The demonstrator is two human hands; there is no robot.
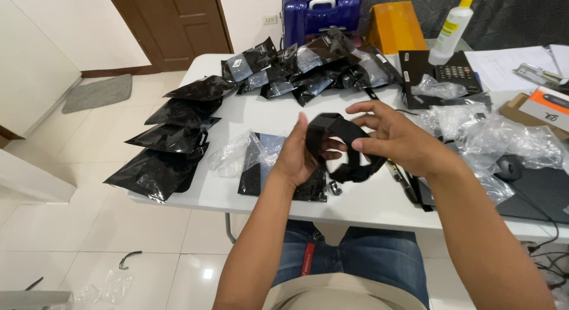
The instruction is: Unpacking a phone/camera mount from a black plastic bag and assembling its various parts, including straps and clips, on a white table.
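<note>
The strap (344,150) looks like matt black woven cloth; the far-left pouches (178,138) are glossy black plastic; the right-hand wrappers (504,138) are clear crinkled film; the table (261,108) is smooth white; the floor tiles (71,191) shine.

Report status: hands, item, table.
Left hand and right hand both grip black strap above white table. Black pouch beneath; clear bags right.
</note>
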